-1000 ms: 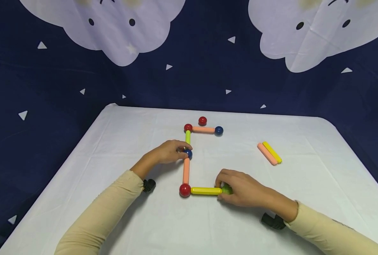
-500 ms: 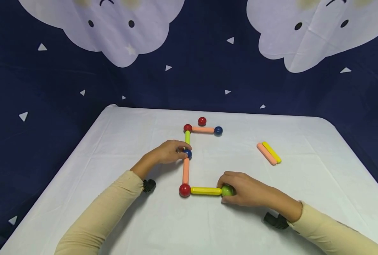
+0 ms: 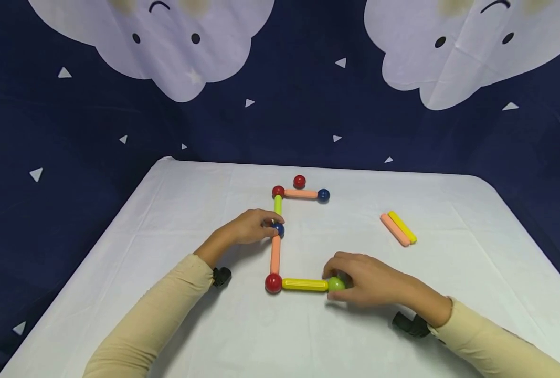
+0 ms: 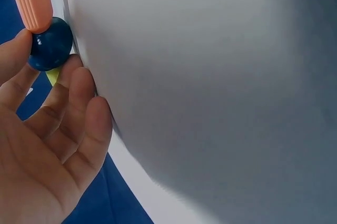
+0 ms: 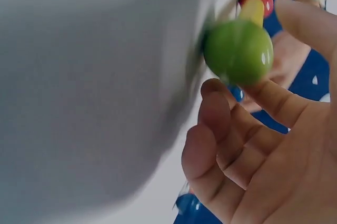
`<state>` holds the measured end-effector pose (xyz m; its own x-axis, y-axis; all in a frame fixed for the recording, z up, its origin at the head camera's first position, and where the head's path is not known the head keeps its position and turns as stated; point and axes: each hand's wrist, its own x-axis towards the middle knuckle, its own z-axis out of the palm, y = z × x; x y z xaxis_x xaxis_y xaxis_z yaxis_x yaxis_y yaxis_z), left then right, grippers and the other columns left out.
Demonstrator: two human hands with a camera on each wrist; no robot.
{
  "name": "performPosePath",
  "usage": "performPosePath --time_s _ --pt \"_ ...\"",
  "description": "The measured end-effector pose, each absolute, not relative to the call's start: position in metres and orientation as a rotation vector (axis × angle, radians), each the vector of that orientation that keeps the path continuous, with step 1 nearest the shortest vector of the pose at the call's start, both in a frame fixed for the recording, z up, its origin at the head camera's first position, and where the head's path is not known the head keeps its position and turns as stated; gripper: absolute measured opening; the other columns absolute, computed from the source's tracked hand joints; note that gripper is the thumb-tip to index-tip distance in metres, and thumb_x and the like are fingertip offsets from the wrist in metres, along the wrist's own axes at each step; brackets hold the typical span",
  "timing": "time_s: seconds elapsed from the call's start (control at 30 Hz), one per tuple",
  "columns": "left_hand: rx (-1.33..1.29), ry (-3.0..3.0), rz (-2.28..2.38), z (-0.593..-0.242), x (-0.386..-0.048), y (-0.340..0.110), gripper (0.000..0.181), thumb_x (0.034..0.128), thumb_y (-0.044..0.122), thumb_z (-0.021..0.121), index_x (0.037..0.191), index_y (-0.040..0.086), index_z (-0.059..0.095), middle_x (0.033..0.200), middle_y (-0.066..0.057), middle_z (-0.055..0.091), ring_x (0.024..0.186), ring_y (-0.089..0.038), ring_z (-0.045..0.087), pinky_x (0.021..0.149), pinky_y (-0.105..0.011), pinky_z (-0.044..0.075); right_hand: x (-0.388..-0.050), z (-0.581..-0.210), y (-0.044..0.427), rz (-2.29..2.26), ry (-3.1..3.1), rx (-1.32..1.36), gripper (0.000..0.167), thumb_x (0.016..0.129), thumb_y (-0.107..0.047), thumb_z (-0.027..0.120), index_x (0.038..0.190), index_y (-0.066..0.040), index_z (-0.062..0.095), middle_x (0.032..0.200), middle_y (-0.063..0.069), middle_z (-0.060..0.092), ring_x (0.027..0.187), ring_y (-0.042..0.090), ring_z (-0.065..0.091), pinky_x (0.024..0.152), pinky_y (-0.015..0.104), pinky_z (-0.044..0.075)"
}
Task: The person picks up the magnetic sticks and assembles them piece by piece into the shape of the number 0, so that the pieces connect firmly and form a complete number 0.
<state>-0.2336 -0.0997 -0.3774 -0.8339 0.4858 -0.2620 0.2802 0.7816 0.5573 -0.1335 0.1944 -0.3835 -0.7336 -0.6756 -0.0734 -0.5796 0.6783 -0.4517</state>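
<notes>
My left hand (image 3: 251, 226) pinches a blue ball (image 4: 51, 45) between thumb and fingers. This ball joins a lime-green stick (image 3: 278, 205) and an orange stick (image 3: 275, 254) in one line. At the near end, a red ball (image 3: 273, 283) meets a yellow stick (image 3: 305, 284), which ends in a green ball (image 5: 238, 51). Around that green ball my right hand (image 3: 367, 279) is loosely spread. In the right wrist view the thumb stands apart from the ball, while the index finger lies close to it; whether it touches, I cannot tell.
At the far end, another red ball (image 3: 278, 191) joins an orange stick (image 3: 300, 194) tipped by a dark blue ball (image 3: 323, 196). A loose red ball (image 3: 299, 181) lies just behind. A loose orange stick (image 3: 395, 230) and yellow stick (image 3: 402, 227) lie side by side at right.
My right hand has drawn back slightly to the right and loosened around the green ball, which now shows more. The left hand keeps its place on the blue ball.
</notes>
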Motion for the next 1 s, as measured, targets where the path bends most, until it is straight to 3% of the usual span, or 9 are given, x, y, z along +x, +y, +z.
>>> performPosePath --time_s 0.1,0.3,0.4,0.63,0.73,0.87,1.0 --pt "0.584 2.583 0.723 -0.378 -0.233 -0.1 0.035 0.0985 0.022 0.06 0.134 0.021 0.062 0.123 -0.01 0.065 0.099 -0.019 0.057 0.082 -0.031 0.048 -0.14 -0.379 0.203 -0.669 2.664 -0.982 0.032 0.09 -0.042 0.07 0.113 -0.02 0.066 0.102 -0.011 0.064 0.075 0.002 0.051 0.068 0.02 0.044" --pt "0.579 2.583 0.731 -0.378 -0.233 -0.101 0.035 0.0985 0.022 0.06 0.133 0.021 0.063 0.123 -0.01 0.065 0.098 -0.019 0.057 0.081 -0.031 0.048 -0.158 -0.362 0.225 -0.838 2.746 -0.933 0.019 0.093 -0.011 0.064 0.112 -0.008 0.067 0.104 0.003 0.07 0.079 0.007 0.057 0.066 0.021 0.048" --pt "0.577 2.586 0.73 -0.378 -0.233 -0.101 0.035 0.0984 0.022 0.061 0.133 0.021 0.063 0.123 -0.01 0.065 0.099 -0.019 0.057 0.082 -0.032 0.049 -0.168 -0.355 0.238 -0.851 2.826 -0.866 0.02 0.092 -0.003 0.062 0.112 -0.006 0.067 0.102 0.005 0.07 0.081 0.01 0.057 0.064 0.023 0.047" --pt "0.599 2.587 0.725 -0.378 -0.232 -0.1 0.035 0.0986 0.022 0.06 0.134 0.02 0.062 0.123 -0.011 0.065 0.098 -0.018 0.057 0.081 -0.031 0.048 -0.191 -0.35 0.273 -0.839 2.935 -0.522 0.02 0.096 -0.011 0.06 0.114 -0.004 0.065 0.105 0.013 0.069 0.07 0.012 0.056 0.059 0.026 0.045" --pt "0.597 2.588 0.724 -0.377 -0.232 -0.1 0.035 0.0986 0.022 0.06 0.134 0.02 0.062 0.124 -0.011 0.065 0.1 -0.019 0.058 0.082 -0.032 0.049 -0.202 -0.352 0.289 -0.815 2.954 -0.364 0.024 0.097 -0.016 0.058 0.116 -0.003 0.065 0.112 0.02 0.067 0.075 0.021 0.062 0.062 0.029 0.046" --pt "0.584 2.586 0.719 -0.376 -0.232 -0.1 0.035 0.0985 0.023 0.06 0.134 0.021 0.062 0.126 -0.011 0.065 0.103 -0.019 0.059 0.084 -0.033 0.05 -0.214 -0.36 0.309 -0.739 2.976 -0.226 0.028 0.096 -0.017 0.057 0.118 0.0 0.063 0.114 0.024 0.066 0.094 0.034 0.063 0.067 0.028 0.045" --pt "0.583 2.586 0.72 -0.376 -0.232 -0.099 0.035 0.0984 0.022 0.06 0.134 0.021 0.062 0.125 -0.012 0.065 0.1 -0.019 0.058 0.081 -0.031 0.049 -0.221 -0.37 0.321 -0.723 2.946 -0.113 0.031 0.094 -0.016 0.057 0.119 0.002 0.061 0.112 0.025 0.063 0.089 0.031 0.059 0.063 0.028 0.044"
